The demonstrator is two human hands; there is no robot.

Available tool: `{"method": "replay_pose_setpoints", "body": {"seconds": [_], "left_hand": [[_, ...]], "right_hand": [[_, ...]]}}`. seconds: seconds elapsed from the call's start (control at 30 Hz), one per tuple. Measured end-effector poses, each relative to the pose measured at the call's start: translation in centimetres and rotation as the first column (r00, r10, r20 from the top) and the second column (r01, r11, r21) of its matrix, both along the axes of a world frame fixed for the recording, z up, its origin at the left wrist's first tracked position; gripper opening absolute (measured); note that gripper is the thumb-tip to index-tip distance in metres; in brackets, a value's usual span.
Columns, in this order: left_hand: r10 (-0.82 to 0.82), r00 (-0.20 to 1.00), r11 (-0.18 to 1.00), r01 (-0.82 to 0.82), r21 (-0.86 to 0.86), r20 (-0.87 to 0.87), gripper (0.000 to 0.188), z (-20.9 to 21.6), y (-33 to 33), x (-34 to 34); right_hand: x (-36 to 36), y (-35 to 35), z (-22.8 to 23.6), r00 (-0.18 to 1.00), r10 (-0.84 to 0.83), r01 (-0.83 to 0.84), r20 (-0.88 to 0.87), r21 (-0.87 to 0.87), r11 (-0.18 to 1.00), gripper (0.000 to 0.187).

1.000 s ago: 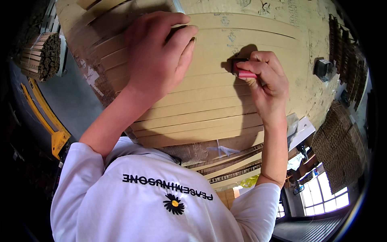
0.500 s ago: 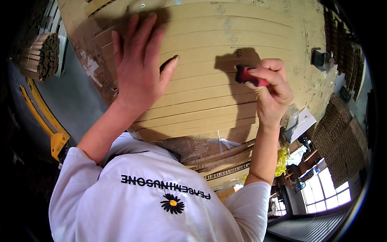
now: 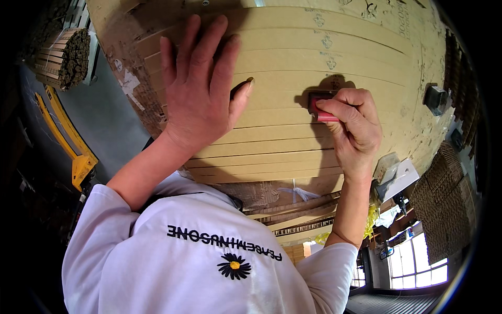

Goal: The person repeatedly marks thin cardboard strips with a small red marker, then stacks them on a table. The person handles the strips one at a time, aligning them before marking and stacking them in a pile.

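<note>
Long tan cardboard strips (image 3: 282,115) lie side by side across the work surface. My left hand (image 3: 201,102) rests on their left part, fingers spread and the thumb pointing right. In my right hand (image 3: 361,125) is a red hand stamp with a dark base (image 3: 327,111), pinched between thumb and fingers. It is at the strips' right part, its shadow close beside it; whether the base touches the cardboard I cannot tell. Small printed marks (image 3: 327,42) run in a column on the strips beyond the stamp.
A small dark box (image 3: 436,99) sits at the surface's right side. White tied string (image 3: 298,192) lies by the near edge, above stacked cardboard strips (image 3: 303,222). Yellow forks of a pallet jack (image 3: 68,133) and a tied cardboard bundle (image 3: 63,57) are on the left.
The stamp has come closer to the strips, and its shadow has drawn in beside it. My left hand stays flat on the cardboard. The whole view has shifted slightly.
</note>
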State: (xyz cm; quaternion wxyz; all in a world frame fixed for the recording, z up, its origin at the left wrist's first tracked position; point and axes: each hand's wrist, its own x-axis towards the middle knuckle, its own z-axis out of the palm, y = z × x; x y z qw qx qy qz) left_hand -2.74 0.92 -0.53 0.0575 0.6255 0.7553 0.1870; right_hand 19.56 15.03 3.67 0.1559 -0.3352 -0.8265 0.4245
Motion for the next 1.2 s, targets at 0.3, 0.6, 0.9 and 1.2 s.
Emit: {"method": "replay_pose_setpoints", "body": {"seconds": [0.3,0.6,0.9,1.2], "left_hand": [[-0.002,1.0,1.0,0.003,-0.025,0.005,0.069,0.2,0.1,0.0],[-0.034,0.999,0.999,0.035,0.023,-0.04,0.061,0.4,0.4,0.2],[-0.053,0.993,0.994,0.063,0.088,-0.105,0.057,-0.1,0.4,0.3],[-0.058,0.993,0.993,0.069,0.1,-0.106,0.059,-0.3,0.2,0.1]], "right_hand": [[-0.7,0.1,0.4,0.999,0.017,-0.019,0.037,0.054,0.998,0.022],[-0.3,0.3,-0.3,0.998,0.055,-0.055,0.013,0.046,0.997,0.035],[0.0,0.9,0.0,0.999,0.05,-0.051,-0.019,-0.035,0.998,0.02],[5.9,-0.5,-0.5,0.917,-0.317,0.259,-0.244,-0.24,0.935,0.025]]}}
